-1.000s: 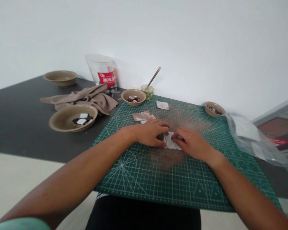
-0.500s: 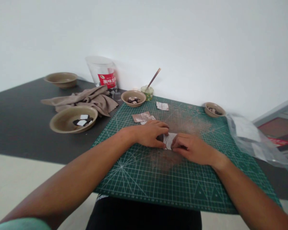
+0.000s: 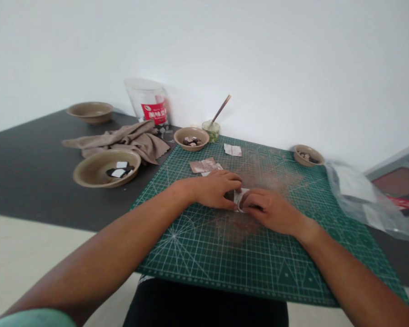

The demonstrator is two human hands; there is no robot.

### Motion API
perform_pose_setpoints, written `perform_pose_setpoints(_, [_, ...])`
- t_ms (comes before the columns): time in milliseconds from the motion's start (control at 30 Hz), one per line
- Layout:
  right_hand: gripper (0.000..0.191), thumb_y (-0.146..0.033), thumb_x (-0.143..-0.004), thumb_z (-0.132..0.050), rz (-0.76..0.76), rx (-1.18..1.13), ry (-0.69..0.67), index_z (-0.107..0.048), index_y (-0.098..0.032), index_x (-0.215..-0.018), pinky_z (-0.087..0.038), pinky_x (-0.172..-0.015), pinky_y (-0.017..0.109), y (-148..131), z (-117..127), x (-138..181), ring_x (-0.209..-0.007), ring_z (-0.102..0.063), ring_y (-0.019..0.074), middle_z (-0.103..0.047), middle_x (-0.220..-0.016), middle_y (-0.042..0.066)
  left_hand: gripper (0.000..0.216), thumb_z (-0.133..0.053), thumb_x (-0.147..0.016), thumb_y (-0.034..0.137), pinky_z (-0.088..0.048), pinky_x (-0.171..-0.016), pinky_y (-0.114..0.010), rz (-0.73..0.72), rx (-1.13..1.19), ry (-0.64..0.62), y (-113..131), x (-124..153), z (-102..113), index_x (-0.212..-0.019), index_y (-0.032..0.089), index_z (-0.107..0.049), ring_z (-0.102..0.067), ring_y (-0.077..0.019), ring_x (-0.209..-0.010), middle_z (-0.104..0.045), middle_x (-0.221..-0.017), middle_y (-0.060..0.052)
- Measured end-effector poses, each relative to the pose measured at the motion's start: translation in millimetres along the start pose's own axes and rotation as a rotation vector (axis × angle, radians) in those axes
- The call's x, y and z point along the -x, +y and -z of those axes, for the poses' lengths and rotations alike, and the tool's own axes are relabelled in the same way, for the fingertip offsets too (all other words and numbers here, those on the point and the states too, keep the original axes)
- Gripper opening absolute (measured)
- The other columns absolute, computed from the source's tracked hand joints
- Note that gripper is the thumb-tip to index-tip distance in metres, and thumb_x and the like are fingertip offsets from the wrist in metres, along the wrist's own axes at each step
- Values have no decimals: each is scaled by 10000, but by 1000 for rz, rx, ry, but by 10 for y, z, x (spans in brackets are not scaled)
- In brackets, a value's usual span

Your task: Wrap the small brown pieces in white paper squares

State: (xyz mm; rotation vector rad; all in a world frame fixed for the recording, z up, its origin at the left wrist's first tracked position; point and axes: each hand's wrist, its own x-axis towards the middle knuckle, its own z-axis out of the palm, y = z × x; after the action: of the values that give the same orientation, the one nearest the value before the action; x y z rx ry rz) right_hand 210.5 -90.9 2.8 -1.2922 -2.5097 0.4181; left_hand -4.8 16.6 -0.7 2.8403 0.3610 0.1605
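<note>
My left hand [image 3: 218, 187] holds down the left side of a small, creased, whitish sheet [image 3: 237, 198] that looks like sandpaper. Its thumb and fingers press near the sheet's edges, with a gap between them. My right hand [image 3: 267, 208] is closed, fingertips pinched together low over the right part of that sheet. Whatever those fingertips hold is hidden. Under both hands lies a green cutting mat [image 3: 221, 259] smeared with brown dust. Just beyond my left hand are a brownish sheet [image 3: 202, 165] and a pale one partly beneath it. Another pale sheet [image 3: 232, 150] lies farther back.
Small bowls with dark and tan pieces stand at the mat's back left [image 3: 192, 144] and back right [image 3: 308, 161]. Leftward are a larger bowl [image 3: 88, 175], a brown cloth [image 3: 122, 138] and a clear tub [image 3: 146, 97]. A brush-like stick [image 3: 221, 110] leans in a glass; a plastic bag [image 3: 361, 200] lies right.
My right fingertips have moved slightly left over the sheet, which now looks bent or curled near them. My left hand keeps its hold. The whole view has shifted slightly.
</note>
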Motion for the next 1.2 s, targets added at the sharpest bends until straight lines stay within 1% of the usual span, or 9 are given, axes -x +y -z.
perform_pose_setpoints(100, [93, -196, -950, -563, -113, 118, 86, -651, -190, -918, -466, -797, 336, 44, -7, -68, -893, -609, 198, -661, -947, 63, 472, -665, -858, 502, -361, -1073, -434, 6, -7, -1, -3, 0, 0, -1198, 177, -616, -492, -315, -1290, -518, -1427, -131])
perform_pose_setpoints(167, [84, -207, -942, -581, -152, 124, 71, -651, -186, -900, -462, -763, 331, 83, 36, -52, -852, -606, 193, -654, -910, 55, 478, -664, -857, 508, -352, -1082, -445, 11, -2, -1, -6, -1, -2, -1210, 188, -618, -484, -319, -1302, -511, -1438, -125])
perform_pose_setpoints(300, [98, -187, -950, -568, -33, -13, -47, -662, -213, -934, -480, -794, 317, 53, 46, 31, -859, -620, 172, -669, -938, 30, 476, -666, -858, 492, -349, -1085, -433, 0, 4, -1, -4, -2, 1, -1225, 195, -617, -492, -307, -1298, -523, -1430, -117])
perform_pose_setpoints(367, [118, -187, -963, -543, -11, -5, -10, -658, -215, -958, -481, -826, 328, 18, -1, 26, -905, -620, 182, -672, -977, 42, 467, -662, -860, 492, -354, -1081, -428, -6, -1, 1, -5, -2, 0, -1210, 185, -620, -496, -307, -1294, -527, -1425, -122])
perform_pose_setpoints(467, [119, -210, -969, -535, -114, 104, 95, -650, -195, -945, -472, -806, 346, 41, -32, -23, -901, -607, 201, -660, -971, 64, 456, -658, -860, 498, -352, -1082, -438, 0, -3, 12, -13, -2, -16, -1187, 183, -625, -489, -314, -1301, -524, -1428, -123])
perform_pose_setpoints(567, [92, -219, -946, -570, -187, 124, 88, -650, -189, -912, -459, -748, 329, 133, 25, -13, -830, -597, 190, -643, -906, 50, 472, -674, -844, 507, -352, -1081, -428, 14, 16, 19, -19, -5, -29, -1196, 197, -618, -495, -304, -1292, -532, -1417, -107])
perform_pose_setpoints(700, [96, -181, -934, -570, -143, 23, 35, -663, -206, -935, -466, -752, 311, 177, 96, 95, -846, -602, 176, -647, -921, 37, 482, -692, -823, 516, -393, -1027, -381, 32, 45, 9, -11, -14, -9, -1163, 183, -613, -536, -280, -1233, -579, -1345, -107])
perform_pose_setpoints(900, [131, -148, -938, -543, -65, 25, -18, -660, -206, -944, -473, -771, 318, 56, 39, 105, -848, -595, 175, -636, -934, 40, 377, -686, -828, 480, -407, -989, -373, -3, 37, 26, 3, -18, 12, -1061, 185, -655, -580, -275, -1163, -631, -1249, -105])
perform_pose_setpoints(1200, [100, -188, -952, -551, -64, -17, 48, -648, -211, -953, -491, -822, 331, -16, -72, -7, -909, -619, 182, -656, -980, 47, 345, -665, -851, 454, -406, -1001, -394, -35, 6, 43, 10, -2, 2, -1066, 185, -664, -583, -280, -1165, -627, -1269, -98])
